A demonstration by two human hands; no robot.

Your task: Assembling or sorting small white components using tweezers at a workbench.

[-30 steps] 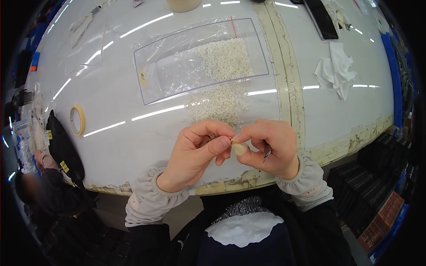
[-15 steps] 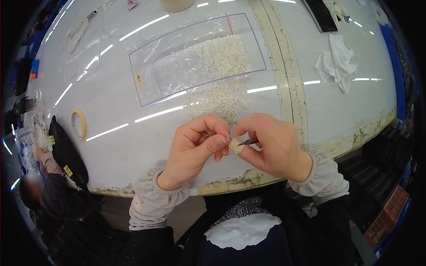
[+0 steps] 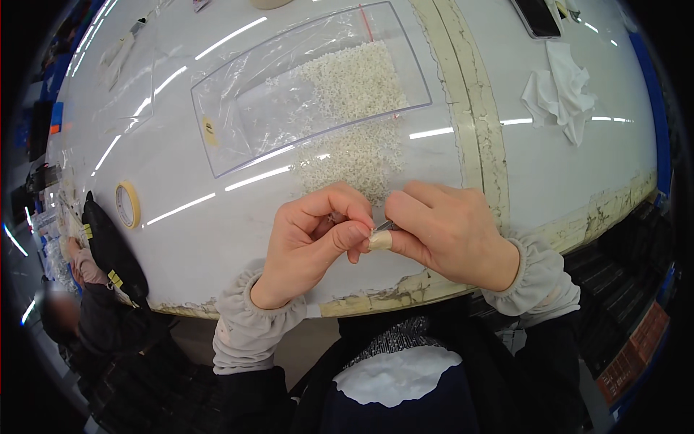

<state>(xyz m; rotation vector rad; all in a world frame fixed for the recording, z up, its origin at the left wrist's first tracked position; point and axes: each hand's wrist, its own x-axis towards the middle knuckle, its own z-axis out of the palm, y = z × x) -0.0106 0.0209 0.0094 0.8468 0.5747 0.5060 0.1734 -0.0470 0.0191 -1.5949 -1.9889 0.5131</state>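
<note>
Above the near part of the table, my left hand (image 3: 318, 235) is closed in a pinch, thumb against forefinger. Whatever sits between those fingertips is too small to make out. My right hand (image 3: 441, 231) meets it tip to tip, its fingers closed round a small pointed metal tool (image 3: 384, 226), most of which the fingers hide. Beige tape (image 3: 380, 240) wraps the right thumb tip. Just beyond both hands lies a spread of tiny white pieces (image 3: 347, 163). More of these lie farther back, within a clear plastic sheet or bag (image 3: 271, 108) with a dark outlined border.
A roll of yellowish tape (image 3: 128, 205) and a black padded item (image 3: 112, 246) lie at the left. Crumpled white tissue (image 3: 560, 94) and a phone (image 3: 536, 18) are at the right, past a worn taped seam (image 3: 473, 108). Another person (image 3: 94, 318) sits far left.
My right hand has turned slightly, bringing the taped thumb and tool tip closer against the left fingertips. The view has shifted a little, so the table things sit higher.
</note>
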